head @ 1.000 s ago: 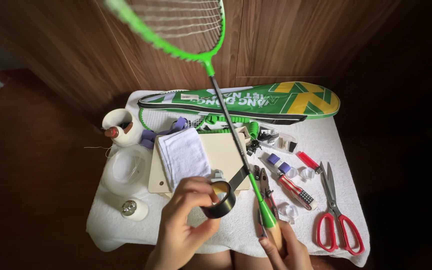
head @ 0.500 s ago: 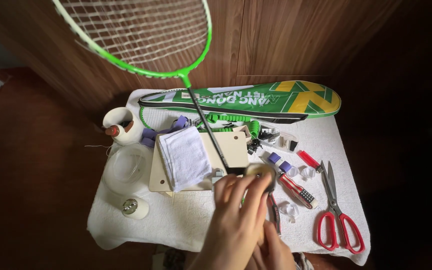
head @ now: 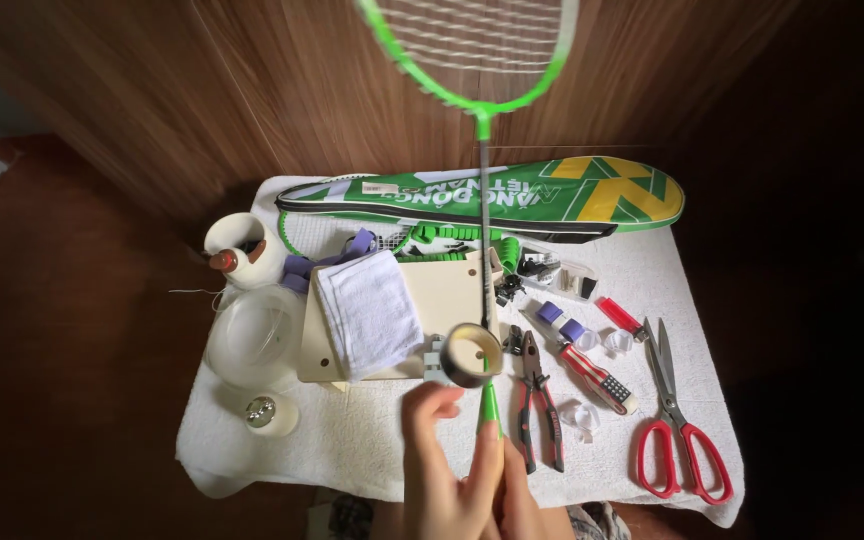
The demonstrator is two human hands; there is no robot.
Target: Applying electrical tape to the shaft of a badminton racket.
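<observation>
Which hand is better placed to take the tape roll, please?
Probably the left: the left hand reaches up just beneath the tape roll, while the right hand, lower and mostly hidden, holds the racket handle.

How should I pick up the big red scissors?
Take the red scissors by the two red loops, which lie at the near edge of the white towel, and come in from that near side. The metal blades point away, toward the wall, and are closed. The loops lie flat with open towel around them, probably enough room for a hand.
</observation>
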